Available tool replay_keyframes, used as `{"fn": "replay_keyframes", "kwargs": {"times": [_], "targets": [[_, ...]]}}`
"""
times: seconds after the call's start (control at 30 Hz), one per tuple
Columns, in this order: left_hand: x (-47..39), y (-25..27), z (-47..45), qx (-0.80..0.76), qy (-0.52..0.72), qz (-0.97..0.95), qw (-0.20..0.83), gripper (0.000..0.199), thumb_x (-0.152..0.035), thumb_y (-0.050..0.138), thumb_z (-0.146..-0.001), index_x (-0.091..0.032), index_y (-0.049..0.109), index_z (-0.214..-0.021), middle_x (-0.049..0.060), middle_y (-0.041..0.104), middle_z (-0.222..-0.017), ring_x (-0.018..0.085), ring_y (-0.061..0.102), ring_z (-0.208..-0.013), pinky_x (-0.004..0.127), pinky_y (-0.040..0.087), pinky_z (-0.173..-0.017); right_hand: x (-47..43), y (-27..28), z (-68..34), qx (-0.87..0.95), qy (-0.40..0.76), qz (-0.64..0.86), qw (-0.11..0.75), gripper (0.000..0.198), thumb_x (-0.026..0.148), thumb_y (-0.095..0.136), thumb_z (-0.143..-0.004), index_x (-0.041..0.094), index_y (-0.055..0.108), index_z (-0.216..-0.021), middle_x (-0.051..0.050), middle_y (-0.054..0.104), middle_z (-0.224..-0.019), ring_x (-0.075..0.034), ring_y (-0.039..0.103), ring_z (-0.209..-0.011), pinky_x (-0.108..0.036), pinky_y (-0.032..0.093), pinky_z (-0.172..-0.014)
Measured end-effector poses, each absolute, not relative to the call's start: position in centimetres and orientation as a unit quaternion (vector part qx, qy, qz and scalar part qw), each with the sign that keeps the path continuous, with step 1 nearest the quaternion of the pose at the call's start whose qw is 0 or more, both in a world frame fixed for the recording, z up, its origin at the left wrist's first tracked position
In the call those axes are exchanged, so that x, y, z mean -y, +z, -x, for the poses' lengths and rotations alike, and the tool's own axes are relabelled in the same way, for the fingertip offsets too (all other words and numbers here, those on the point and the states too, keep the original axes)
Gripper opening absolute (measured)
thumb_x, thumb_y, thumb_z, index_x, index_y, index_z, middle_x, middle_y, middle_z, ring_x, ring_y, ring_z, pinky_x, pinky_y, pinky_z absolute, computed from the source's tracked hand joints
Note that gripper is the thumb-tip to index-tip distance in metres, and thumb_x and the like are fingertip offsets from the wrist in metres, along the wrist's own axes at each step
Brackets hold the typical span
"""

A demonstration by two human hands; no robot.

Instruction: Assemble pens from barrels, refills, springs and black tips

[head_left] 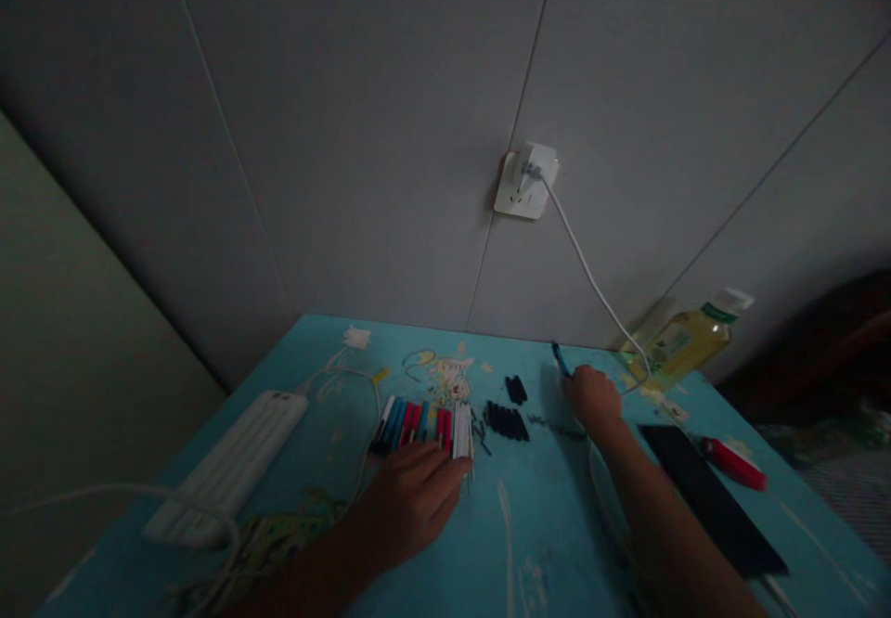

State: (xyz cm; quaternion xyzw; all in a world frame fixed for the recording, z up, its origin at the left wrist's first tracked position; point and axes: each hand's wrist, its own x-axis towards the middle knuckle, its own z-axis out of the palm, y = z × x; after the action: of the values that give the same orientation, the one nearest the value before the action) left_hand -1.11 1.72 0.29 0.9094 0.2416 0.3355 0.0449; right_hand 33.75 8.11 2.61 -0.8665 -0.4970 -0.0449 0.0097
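Observation:
In the head view a row of pen barrels (pixel 422 421), several in blue, red and white, lies side by side on the blue tabletop. Over their near ends rests my left hand (pixel 416 491), its fingers stretched out and touching them. My right hand (pixel 594 399) is closed round a blue pen with a dark end (pixel 561 359), near the table's back edge. Between my hands lie rows of short black pieces that look like pen caps (pixel 507 420), with a smaller group (pixel 516 390) behind. Tiny dark parts (pixel 480 432) are scattered beside them, too small to name.
On the left sits a white power strip (pixel 233 460) with a cable. A bottle of yellow liquid (pixel 678 344), a flat black panel (pixel 710 497) and a red object (pixel 734 464) are on the right. A white cord (pixel 588 270) hangs from the wall socket (pixel 523 186).

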Motion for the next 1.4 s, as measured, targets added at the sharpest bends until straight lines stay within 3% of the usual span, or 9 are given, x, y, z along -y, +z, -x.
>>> {"fn": "replay_keyframes", "kwargs": {"times": [0.2, 0.33, 0.5, 0.83, 1.23, 1.4], "targets": [[-1.6, 0.1, 1.2, -0.235, 0.316, -0.918, 0.044, 0.024, -0.013, 0.050, -0.094, -0.018, 0.059, -0.116, 0.005, 0.066, -0.084, 0.019, 0.064, -0.078, 0.034, 0.054, -0.072, -6.5, 3.8, -32.1, 0.518, -0.068, 0.852, 0.021, 0.037, 0.037, 0.046, -0.097, 0.010, 0.070, -0.098, -0.022, 0.069, -0.101, -0.032, 0.070, -0.090, -0.037, 0.049, -0.073], [-2.1, 0.0, 1.2, -0.280, 0.301, -0.911, 0.044, 0.023, -0.014, 0.050, -0.094, -0.019, 0.060, -0.114, 0.005, 0.064, -0.089, 0.020, 0.063, -0.082, 0.036, 0.054, -0.076, -2.7, 4.3, -28.0, 0.581, -0.082, 0.808, 0.053, 0.036, 0.037, 0.036, -0.102, 0.022, 0.067, -0.111, -0.010, 0.068, -0.110, -0.022, 0.069, -0.090, -0.031, 0.047, -0.076], [-3.3, 0.6, 1.2, -0.371, 0.278, -0.885, 0.034, 0.019, -0.015, 0.047, -0.095, -0.018, 0.063, -0.106, 0.008, 0.061, -0.098, 0.022, 0.059, -0.091, 0.039, 0.052, -0.085, 1.8, 3.2, -22.0, 0.753, 0.016, 0.643, 0.136, 0.024, 0.025, 0.048, -0.099, 0.024, 0.071, -0.099, -0.003, 0.068, -0.092, -0.016, 0.066, -0.081, -0.025, 0.047, -0.076], [-3.5, 0.5, 1.1, -0.421, 0.223, -0.879, 0.031, 0.024, -0.015, 0.052, -0.093, -0.020, 0.066, -0.113, 0.009, 0.059, -0.102, 0.024, 0.055, -0.097, 0.043, 0.048, -0.087, 2.9, 0.9, -19.5, 0.788, 0.086, 0.587, 0.164, 0.020, 0.021, 0.055, -0.096, 0.024, 0.070, -0.107, -0.004, 0.064, -0.089, -0.018, 0.064, -0.082, -0.029, 0.051, -0.080], [-2.4, 1.1, 0.9, -0.425, 0.202, -0.882, 0.036, 0.016, -0.028, 0.060, -0.088, -0.021, 0.066, -0.101, 0.009, 0.058, -0.103, 0.029, 0.054, -0.102, 0.046, 0.045, -0.085, 3.1, 1.1, -19.2, 0.770, 0.048, 0.618, 0.154, 0.016, 0.026, 0.055, -0.096, 0.023, 0.070, -0.091, -0.004, 0.064, -0.085, -0.018, 0.064, -0.078, -0.029, 0.049, -0.074], [-2.7, 1.0, 1.0, -0.437, 0.190, -0.879, 0.028, 0.015, -0.021, 0.057, -0.089, -0.020, 0.066, -0.101, 0.010, 0.058, -0.106, 0.029, 0.053, -0.105, 0.046, 0.045, -0.086, 3.2, 0.9, -19.0, 0.746, 0.025, 0.651, 0.142, 0.018, 0.023, 0.054, -0.095, 0.023, 0.069, -0.085, -0.003, 0.065, -0.087, -0.017, 0.064, -0.076, -0.027, 0.047, -0.067]]}}
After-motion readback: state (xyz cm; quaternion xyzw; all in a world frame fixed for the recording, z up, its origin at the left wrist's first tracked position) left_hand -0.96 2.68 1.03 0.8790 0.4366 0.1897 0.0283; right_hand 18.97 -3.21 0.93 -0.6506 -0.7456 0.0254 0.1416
